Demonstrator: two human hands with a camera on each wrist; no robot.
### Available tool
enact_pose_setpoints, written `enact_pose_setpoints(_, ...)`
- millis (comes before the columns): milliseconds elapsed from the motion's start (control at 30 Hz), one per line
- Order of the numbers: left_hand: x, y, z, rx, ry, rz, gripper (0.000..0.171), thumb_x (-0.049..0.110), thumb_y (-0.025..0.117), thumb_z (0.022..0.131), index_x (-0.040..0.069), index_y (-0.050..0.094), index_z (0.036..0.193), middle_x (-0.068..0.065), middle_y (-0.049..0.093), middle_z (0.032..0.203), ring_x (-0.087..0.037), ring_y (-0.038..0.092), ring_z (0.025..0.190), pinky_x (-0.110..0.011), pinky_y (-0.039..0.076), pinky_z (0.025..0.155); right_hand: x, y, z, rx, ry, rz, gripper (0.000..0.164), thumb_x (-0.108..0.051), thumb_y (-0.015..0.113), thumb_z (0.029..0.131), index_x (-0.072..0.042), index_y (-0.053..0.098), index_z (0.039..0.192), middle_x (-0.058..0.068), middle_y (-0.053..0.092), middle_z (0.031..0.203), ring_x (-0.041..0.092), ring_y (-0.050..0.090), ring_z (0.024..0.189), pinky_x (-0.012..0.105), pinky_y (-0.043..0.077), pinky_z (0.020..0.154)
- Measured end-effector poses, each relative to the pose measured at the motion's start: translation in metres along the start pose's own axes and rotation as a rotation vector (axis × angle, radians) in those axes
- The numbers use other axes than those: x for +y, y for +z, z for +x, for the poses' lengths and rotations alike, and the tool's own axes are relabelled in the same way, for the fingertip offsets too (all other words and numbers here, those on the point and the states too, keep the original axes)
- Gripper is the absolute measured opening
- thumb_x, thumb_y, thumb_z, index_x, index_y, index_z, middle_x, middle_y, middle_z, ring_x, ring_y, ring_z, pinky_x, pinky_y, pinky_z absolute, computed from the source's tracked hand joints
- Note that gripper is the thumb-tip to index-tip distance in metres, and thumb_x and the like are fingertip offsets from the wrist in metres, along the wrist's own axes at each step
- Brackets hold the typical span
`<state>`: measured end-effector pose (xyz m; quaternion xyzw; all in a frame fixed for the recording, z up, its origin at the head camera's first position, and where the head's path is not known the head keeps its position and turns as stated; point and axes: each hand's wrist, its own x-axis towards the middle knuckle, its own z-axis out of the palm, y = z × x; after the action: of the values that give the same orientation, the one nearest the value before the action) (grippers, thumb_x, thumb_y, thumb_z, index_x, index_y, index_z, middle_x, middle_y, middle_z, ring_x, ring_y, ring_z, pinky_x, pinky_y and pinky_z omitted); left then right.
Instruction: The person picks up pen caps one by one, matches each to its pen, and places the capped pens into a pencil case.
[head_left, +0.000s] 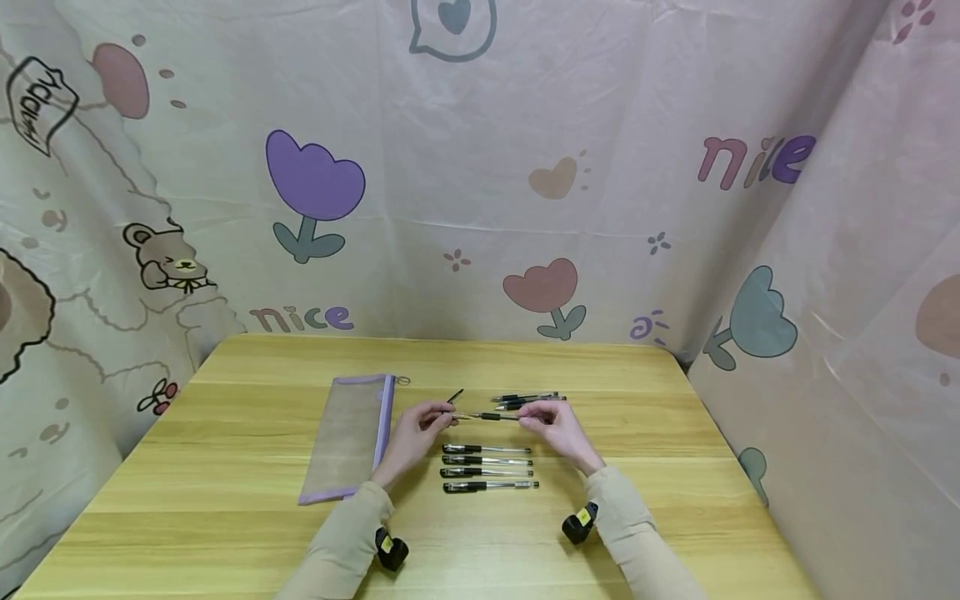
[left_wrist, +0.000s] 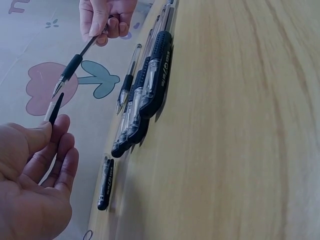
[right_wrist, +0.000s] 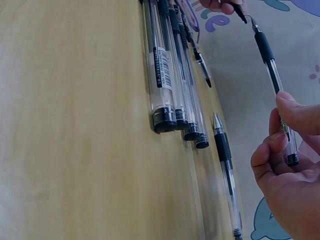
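My right hand (head_left: 555,425) pinches an uncapped gel pen (right_wrist: 265,50) near its rear end, with the bare tip pointing at my left hand. Between the thumb and fingers of my left hand (left_wrist: 40,165) is a pen cap (left_wrist: 53,108) with a black clip. Tip and cap are very close; whether they touch, I cannot tell. Below the hands, several capped black pens (head_left: 486,461) lie in a row. Behind them, uncapped pens (right_wrist: 225,165) lie near my right hand. A loose pen cap (left_wrist: 105,184) rests on the table beyond my left hand.
A mesh zip pouch with purple edging (head_left: 348,442) lies flat on the wooden table (head_left: 225,467), left of the pens. Its zip pull (head_left: 403,380) points right. A patterned curtain (head_left: 450,167) hangs behind the table and along both sides.
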<state>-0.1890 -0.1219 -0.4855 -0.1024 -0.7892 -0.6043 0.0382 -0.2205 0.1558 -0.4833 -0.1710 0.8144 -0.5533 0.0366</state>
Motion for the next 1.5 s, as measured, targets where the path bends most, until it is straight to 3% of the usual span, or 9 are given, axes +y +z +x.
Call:
enact_pose_setpoints(167,0.001,0.001,0.0,-0.005,-0.018,-0.02,0.023,0.005,0.061,0.098,-0.005,0.067,0.118,-0.02,0.076,0.104,-0.036,0.072,0.101,-0.022,0.058,0.086,-0.003,0.001,-0.001,-0.005,0.014,0.005,0.02,-0.005,0.071,0.09,0.005,0.071,0.108,0.026,0.071,0.109,0.007,0.061,0.082,0.018,0.052,0.075)
enact_pose_setpoints(600,-0.004,0.005,0.002,0.018,-0.022,-0.029,0.024,0.001,0.06,0.097,-0.009,0.065,0.119,-0.026,0.073,0.106,-0.043,0.07,0.104,-0.044,0.058,0.093,-0.002,0.0,0.001,0.013,0.015,0.007,0.019,-0.003,0.071,0.089,0.003,0.072,0.107,0.024,0.072,0.109,0.006,0.062,0.082,0.018,0.052,0.076)
enact_pose_setpoints(833,0.0,0.005,0.001,-0.012,-0.025,-0.011,0.022,0.005,0.061,0.097,-0.004,0.067,0.117,-0.02,0.075,0.105,-0.036,0.072,0.101,-0.032,0.06,0.089,-0.006,0.001,-0.001,-0.009,0.002,0.009,0.021,-0.004,0.071,0.09,0.007,0.07,0.108,0.028,0.071,0.109,0.007,0.062,0.084,0.018,0.052,0.075)
enact_pose_setpoints(1000,0.0,0.006,0.001,-0.048,-0.01,-0.017,0.024,0.006,0.061,0.098,-0.004,0.066,0.119,-0.02,0.075,0.106,-0.038,0.071,0.103,-0.022,0.058,0.088,-0.006,0.002,0.0,-0.009,0.009,0.013,0.021,-0.004,0.072,0.089,0.006,0.071,0.108,0.027,0.071,0.11,0.008,0.062,0.085,0.018,0.052,0.076)
enact_pose_setpoints(1400,-0.001,0.008,0.001,-0.068,-0.015,-0.006,0.027,0.007,0.062,0.098,-0.005,0.066,0.121,-0.019,0.076,0.105,-0.038,0.071,0.104,-0.021,0.058,0.088,-0.006,0.007,-0.001,-0.024,-0.01,-0.004,0.021,-0.005,0.07,0.091,0.005,0.071,0.109,0.026,0.071,0.109,0.007,0.061,0.084,0.019,0.051,0.076)
enact_pose_setpoints(1500,0.0,0.009,0.001,-0.066,-0.029,-0.004,0.026,0.008,0.063,0.098,-0.003,0.067,0.12,-0.018,0.076,0.105,-0.037,0.071,0.104,-0.018,0.057,0.087,-0.02,0.006,-0.005,-0.028,-0.011,0.006,0.021,-0.002,0.068,0.091,0.008,0.07,0.109,0.03,0.07,0.109,0.007,0.06,0.082,0.018,0.051,0.075)
